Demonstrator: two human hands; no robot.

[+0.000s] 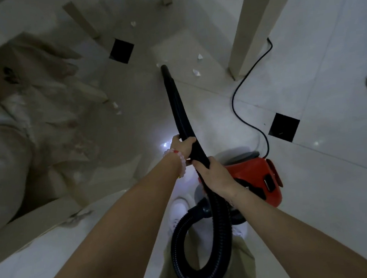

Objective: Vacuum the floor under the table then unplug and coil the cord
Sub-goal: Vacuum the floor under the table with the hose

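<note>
Black plastic fills our hands: the left hand is wrapped round the wand further forward, the right hand closed on it behind, near the hose. The wand's long axis runs forward from both grips, nozzle tip touching or nearly touching the floor. Paper scraps lie just right of the tip, between the table legs. The cord and red vacuum crowd our right; the left looks more open.

floor glossy tile | hose ribbed plastic | vacuum body shiny plastic
</note>
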